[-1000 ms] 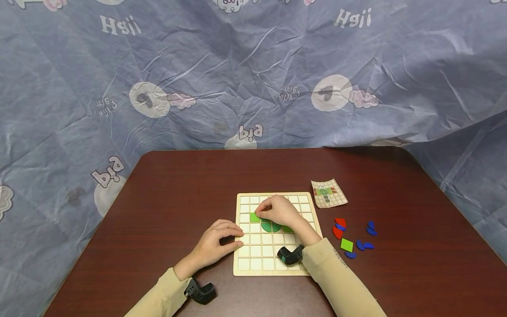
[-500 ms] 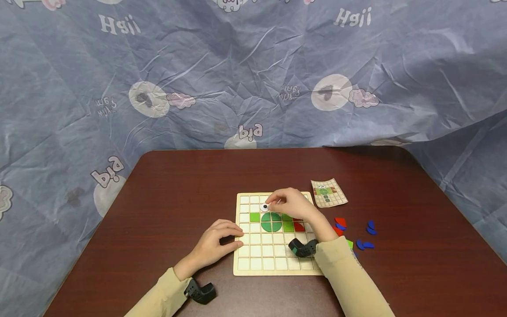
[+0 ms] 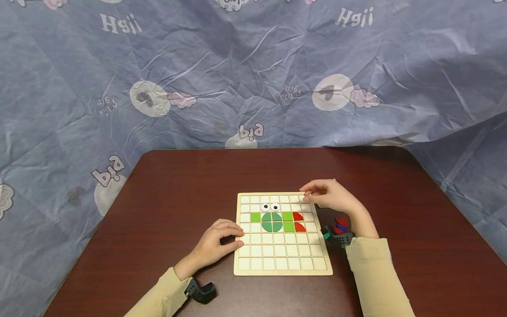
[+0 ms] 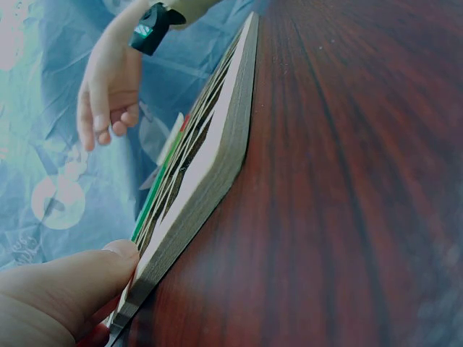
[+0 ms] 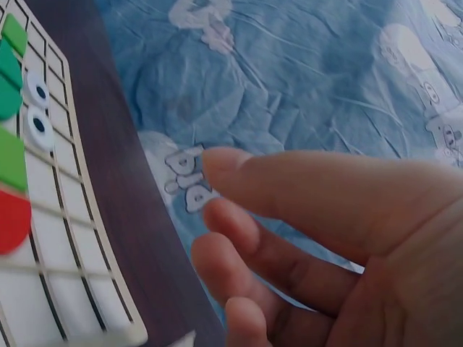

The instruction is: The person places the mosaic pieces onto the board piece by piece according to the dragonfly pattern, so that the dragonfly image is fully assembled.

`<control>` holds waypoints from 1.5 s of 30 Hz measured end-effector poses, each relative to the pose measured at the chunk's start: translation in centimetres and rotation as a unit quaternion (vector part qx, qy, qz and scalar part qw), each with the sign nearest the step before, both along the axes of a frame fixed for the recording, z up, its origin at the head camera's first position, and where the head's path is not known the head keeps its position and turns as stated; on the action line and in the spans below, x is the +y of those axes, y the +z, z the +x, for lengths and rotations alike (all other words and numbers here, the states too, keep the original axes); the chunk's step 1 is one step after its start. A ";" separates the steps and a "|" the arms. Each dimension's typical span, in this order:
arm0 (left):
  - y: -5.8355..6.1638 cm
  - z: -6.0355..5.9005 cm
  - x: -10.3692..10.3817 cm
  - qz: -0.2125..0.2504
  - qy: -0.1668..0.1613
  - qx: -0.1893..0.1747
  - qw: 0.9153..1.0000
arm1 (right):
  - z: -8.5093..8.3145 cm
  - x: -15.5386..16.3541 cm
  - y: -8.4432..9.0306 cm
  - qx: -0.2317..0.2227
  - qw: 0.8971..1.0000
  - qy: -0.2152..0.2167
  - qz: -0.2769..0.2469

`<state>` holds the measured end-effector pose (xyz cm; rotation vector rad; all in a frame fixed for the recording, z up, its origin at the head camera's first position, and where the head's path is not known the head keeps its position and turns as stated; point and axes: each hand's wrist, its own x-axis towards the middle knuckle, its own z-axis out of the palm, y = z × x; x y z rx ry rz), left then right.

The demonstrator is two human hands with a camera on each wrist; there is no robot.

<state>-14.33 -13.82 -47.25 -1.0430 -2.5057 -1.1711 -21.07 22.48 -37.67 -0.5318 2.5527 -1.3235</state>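
Neither grip is closing around anything: the left hand (image 3: 214, 245) is resting on the desk (image 3: 178, 185) with its fingers loosely bent, the fingertips pressing against the left edge of the wooden grid board (image 3: 282, 259), and the left wrist view is showing a fingertip (image 4: 119, 253) lying right against that edge. The right hand (image 3: 332, 197) is hovering at the board's far right corner with its fingers relaxed and slightly spread, holding nothing; whether the fingertips are touching the board's rim I cannot tell. The right wrist view is showing those fingers (image 5: 289, 188) loose in the air beside the board. On the board, 2 googly eyes (image 3: 270, 207) are sitting side by side in the second row from the far edge, and just below them a dark green circle (image 3: 271, 222) is filling a block of 4 cells. A light green square (image 3: 255, 217) is lying just left of the circle, more light green squares (image 3: 288, 221) are lying just right of it, and 2 red quarter pieces (image 3: 299, 222) are lying beside those. Right of the board, partly hidden behind the right wrist, loose red and blue pieces (image 3: 340, 224) are lying on the desk.
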 end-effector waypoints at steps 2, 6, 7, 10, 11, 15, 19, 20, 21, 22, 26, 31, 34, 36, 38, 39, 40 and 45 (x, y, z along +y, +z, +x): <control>0.1 0.0 0.0 0.000 0.000 0.000 1.000 | 0.2 1.0 -0.1 -0.001 1.000 -0.004 -0.009; 0.1 0.0 0.0 0.000 -0.001 0.006 1.000 | 0.5 2.8 -0.6 0.001 1.000 0.000 -0.024; 0.1 0.0 0.0 0.000 -0.001 0.006 1.000 | 0.6 3.3 -0.8 0.003 1.000 0.002 -0.020; 0.1 0.0 0.0 0.001 -0.001 0.005 1.000 | 1.0 4.6 -1.2 0.013 1.000 0.004 0.001; 0.1 0.0 0.0 0.001 -0.001 0.003 1.000 | 1.1 5.0 -1.3 0.012 1.000 0.003 0.006; 0.0 0.0 0.0 0.004 -0.003 0.001 1.000 | 1.8 6.5 -1.6 0.016 1.000 0.004 0.021; -0.1 0.0 0.0 0.004 -0.002 0.003 1.000 | 2.4 8.0 -2.3 0.012 1.000 0.006 0.025; -0.1 0.0 0.0 0.004 -0.001 0.003 1.000 | 2.6 8.3 -2.5 0.010 1.000 0.007 0.026; -0.1 0.0 0.0 0.003 0.000 0.003 1.000 | 2.7 8.7 -2.7 0.008 1.000 0.007 0.028; -0.2 0.0 0.0 0.003 0.000 0.003 1.000 | 2.8 9.0 -2.9 0.006 0.999 0.009 0.031; -0.2 0.0 0.0 0.003 -0.001 0.006 1.000 | 3.3 10.0 -3.7 0.002 0.999 0.015 0.034; -0.3 -0.1 0.0 0.004 -0.002 0.011 1.000 | 3.7 10.4 -4.4 0.014 0.998 0.005 0.058; -0.3 -0.1 -0.1 0.004 -0.001 0.009 1.000 | 3.7 10.3 -4.8 0.023 0.998 -0.003 0.065; -0.3 -0.1 0.0 0.004 -0.001 0.007 1.000 | 3.6 10.1 -4.9 0.028 0.998 -0.006 0.064; -0.2 -0.1 0.0 0.004 -0.002 0.006 1.000 | 3.6 10.0 -5.0 0.032 0.997 -0.004 0.064; -0.2 -0.1 0.0 0.005 -0.002 0.006 1.000 | 3.5 9.9 -5.0 0.033 0.997 -0.002 0.065; -0.3 -0.1 0.0 0.005 -0.002 0.005 1.000 | 3.5 9.8 -4.9 0.033 0.997 -0.001 0.066; -0.2 0.0 0.0 0.004 -0.001 0.001 1.000 | 3.4 9.6 -4.8 0.032 0.996 0.003 0.078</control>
